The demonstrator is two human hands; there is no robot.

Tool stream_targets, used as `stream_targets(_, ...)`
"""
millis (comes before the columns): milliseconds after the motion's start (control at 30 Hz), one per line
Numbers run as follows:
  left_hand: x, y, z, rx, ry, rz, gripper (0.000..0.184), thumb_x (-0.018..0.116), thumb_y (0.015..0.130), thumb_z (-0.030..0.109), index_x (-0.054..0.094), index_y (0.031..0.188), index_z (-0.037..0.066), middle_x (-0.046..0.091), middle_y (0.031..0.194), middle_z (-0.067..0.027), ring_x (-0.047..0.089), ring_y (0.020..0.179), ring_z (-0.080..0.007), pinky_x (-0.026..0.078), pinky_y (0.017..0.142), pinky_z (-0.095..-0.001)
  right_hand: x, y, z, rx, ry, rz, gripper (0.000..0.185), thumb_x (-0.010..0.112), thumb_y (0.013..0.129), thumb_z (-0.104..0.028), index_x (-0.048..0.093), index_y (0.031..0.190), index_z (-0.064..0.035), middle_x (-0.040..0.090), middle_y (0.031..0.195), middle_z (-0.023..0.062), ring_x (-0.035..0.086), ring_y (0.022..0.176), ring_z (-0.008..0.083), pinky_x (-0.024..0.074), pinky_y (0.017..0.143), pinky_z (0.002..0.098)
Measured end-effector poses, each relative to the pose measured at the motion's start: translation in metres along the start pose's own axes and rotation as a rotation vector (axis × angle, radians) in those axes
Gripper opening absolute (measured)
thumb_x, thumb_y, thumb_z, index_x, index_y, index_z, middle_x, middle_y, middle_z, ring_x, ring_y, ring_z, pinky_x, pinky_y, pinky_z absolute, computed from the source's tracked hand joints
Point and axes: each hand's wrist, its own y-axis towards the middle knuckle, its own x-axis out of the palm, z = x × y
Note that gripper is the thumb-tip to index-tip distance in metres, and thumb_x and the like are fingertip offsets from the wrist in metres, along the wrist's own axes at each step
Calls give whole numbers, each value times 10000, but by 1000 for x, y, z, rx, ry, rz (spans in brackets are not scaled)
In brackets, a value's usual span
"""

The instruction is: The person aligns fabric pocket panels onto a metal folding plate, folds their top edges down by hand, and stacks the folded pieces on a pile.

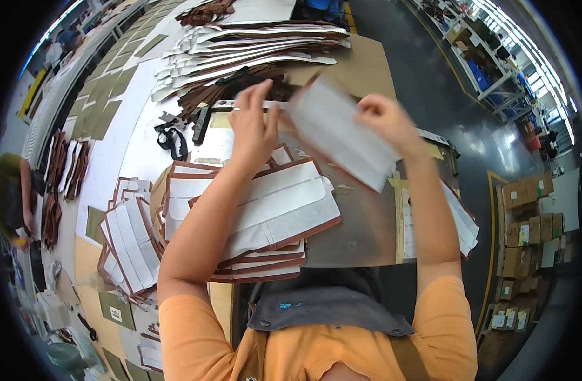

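My right hand [387, 124] pinches a white-faced panel with a thin brown edge [341, 127] near its upper right side. The panel is tilted over the work board [361, 222] and blurred by motion. To its left, my left hand [254, 120] is raised with its fingers apart and nothing in them, close to the panel but not visibly touching it. Beneath my left forearm lies a stack of white panels with brown borders [284, 206], fanned unevenly, partly hidden by the arm.
Long brown and white strips [259, 54] are heaped at the back of the table. A black band [171, 141] lies left of the board. Another panel pile [132, 238] is at left; more panels [459, 222] lie right. Cardboard boxes [526, 235] stand across the aisle. A person [24, 197] is far left.
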Motion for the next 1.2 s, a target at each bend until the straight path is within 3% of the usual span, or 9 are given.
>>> stream_targets(67,-5,7,-2,-9,-74,92,384,515,897,162,453,1272,116,471,1202,-155,480,1063,-292,321,899,-409,-24,-18,-13,-71,869,173,254,604,828,-98,529,1053,-6,604,932,66,596,903,170,518,770,327)
stream_targets(233,-16,17,6,-28,-166,178,306,515,890,133,515,1193,89,507,1106,-119,501,1012,-250,350,873,-397,17,-45,-1,66,1164,321,147,538,904,-145,544,981,-21,624,902,106,640,894,216,564,727,410)
stream_targets(400,-14,-8,25,162,327,-369,241,553,863,141,560,1103,147,573,1096,-63,532,1022,-283,314,929,-447,36,-77,8,421,483,-482,336,544,916,-334,590,822,-14,626,717,83,649,649,157,538,585,285)
stream_targets(500,-12,-21,29,122,441,-684,282,491,904,232,544,1171,159,548,1197,-74,496,1125,-288,304,967,-482,29,-69,1,300,89,-202,278,545,911,-292,619,888,-25,643,847,118,654,774,181,524,670,302)
stream_targets(600,-7,-24,23,137,391,-713,338,449,926,277,510,1244,178,500,1285,-87,432,1217,-297,278,1018,-486,46,-48,31,-422,-276,388,213,528,913,-204,615,1005,-33,612,1051,130,606,940,256,479,808,349)
stream_targets(633,-2,-27,16,151,375,-703,352,442,930,285,497,1263,185,481,1310,-90,412,1236,-304,268,1033,-483,47,-44,40,-343,-339,298,270,536,899,-195,600,1129,-70,539,1238,106,502,1134,299,400,954,376)
stream_targets(833,1,-28,22,180,519,-699,404,421,942,321,443,1332,221,399,1385,-118,353,1275,-377,254,1063,-459,54,-55,58,-252,-600,273,360,495,920,-256,539,1241,-100,515,1300,69,445,1227,269,359,1018,390)
stream_targets(1033,9,-28,18,171,449,-660,416,442,933,335,443,1334,227,409,1360,-135,376,1239,-397,293,1037,-464,50,-46,69,-312,-717,290,360,486,926,-244,520,1258,-111,505,1299,64,453,1210,271,358,1019,401)
stream_targets(1200,6,-27,24,182,428,-586,405,502,909,306,483,1293,179,478,1213,-157,457,1114,-383,378,938,-462,48,-52,49,-261,-629,289,322,546,884,-185,543,1193,-97,562,1121,87,508,1085,271,402,945,394)
